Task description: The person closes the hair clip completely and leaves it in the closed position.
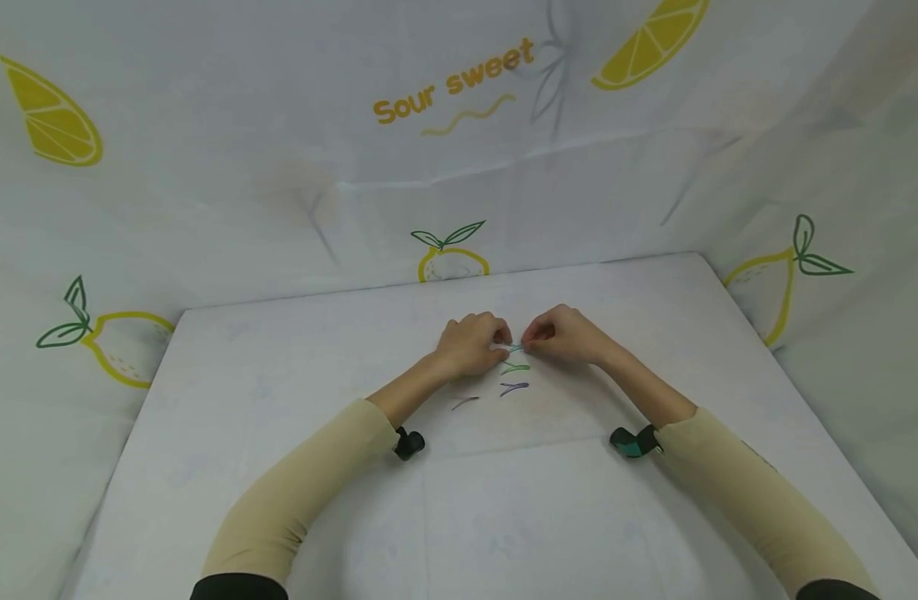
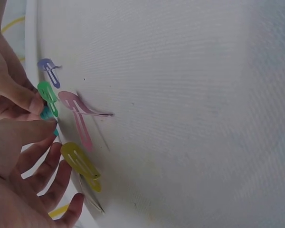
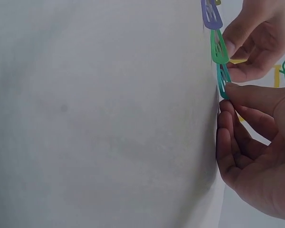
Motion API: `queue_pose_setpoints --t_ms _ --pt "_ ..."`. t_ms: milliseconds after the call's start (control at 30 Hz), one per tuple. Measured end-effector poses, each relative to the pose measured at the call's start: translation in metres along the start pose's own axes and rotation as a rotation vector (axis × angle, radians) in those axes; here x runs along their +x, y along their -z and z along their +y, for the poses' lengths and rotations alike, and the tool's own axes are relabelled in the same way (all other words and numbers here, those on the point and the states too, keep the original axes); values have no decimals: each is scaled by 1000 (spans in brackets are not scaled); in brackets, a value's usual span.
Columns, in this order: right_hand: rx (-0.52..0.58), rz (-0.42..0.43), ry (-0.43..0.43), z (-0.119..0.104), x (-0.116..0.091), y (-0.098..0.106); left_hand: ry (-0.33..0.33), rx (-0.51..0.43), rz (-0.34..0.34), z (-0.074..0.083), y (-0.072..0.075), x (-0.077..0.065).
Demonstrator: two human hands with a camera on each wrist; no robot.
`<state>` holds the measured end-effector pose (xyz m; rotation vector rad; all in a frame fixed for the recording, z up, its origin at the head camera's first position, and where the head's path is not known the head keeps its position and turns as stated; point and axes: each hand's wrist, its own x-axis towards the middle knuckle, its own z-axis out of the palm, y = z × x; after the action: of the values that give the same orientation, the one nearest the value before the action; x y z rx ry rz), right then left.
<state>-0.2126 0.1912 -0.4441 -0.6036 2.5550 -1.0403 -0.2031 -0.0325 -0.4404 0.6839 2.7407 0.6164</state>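
On the white table (image 1: 504,517) my two hands meet over a small teal hair clip (image 1: 516,347). My left hand (image 1: 496,344) pinches one end and my right hand (image 1: 534,339) pinches the other. The right wrist view shows the teal hair clip (image 3: 223,80) held at my right hand's (image 3: 237,102) thumb tip, with my left hand (image 3: 237,45) just above it. Close by lie a green clip (image 1: 515,367), a purple clip (image 1: 514,387) and a pink clip (image 1: 465,403). A yellow clip (image 2: 80,163) shows beside my left hand's fingers (image 2: 47,175) in the left wrist view.
A white cloth with lemon prints and the words "Sour sweet" (image 1: 453,81) walls the table at the back and on both sides. The table's far edge (image 1: 444,287) runs just behind my hands. A wrist camera (image 1: 409,443) sits on each forearm.
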Motion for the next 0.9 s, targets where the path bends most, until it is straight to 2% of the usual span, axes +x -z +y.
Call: queue_pose_setpoints --t_ms 467,900 --pt "-5 51 16 2 1 0 -13 12 22 -2 -2 -1" --pt "21 97 45 -7 -6 4 -29 -90 93 -2 -2 -9"
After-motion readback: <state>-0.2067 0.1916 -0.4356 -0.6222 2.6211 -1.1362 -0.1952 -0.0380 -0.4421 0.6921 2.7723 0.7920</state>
